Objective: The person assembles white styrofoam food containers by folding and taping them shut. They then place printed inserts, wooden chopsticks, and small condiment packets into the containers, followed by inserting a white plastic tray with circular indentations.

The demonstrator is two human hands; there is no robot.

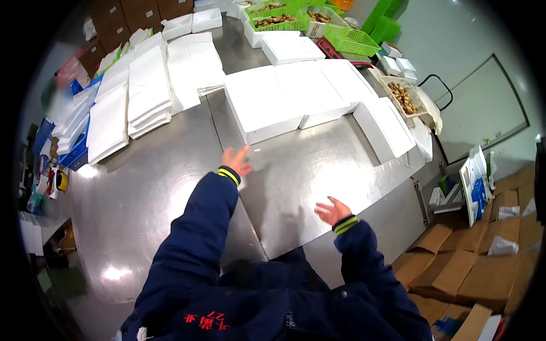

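Note:
My left hand is open with its fingers spread, just above the steel table. Its fingertips come close to the front corner of a white foam box; whether they touch it I cannot tell. My right hand is empty and open, its fingers apart, over the table's near edge. Other white foam boxes stand in a row beside the first one. At the row's right end another white box sits at an angle.
Stacks of white sheets lie at the far left of the steel table. Behind the boxes are an open white box, green baskets and a red scale. Brown cartons lie on the right.

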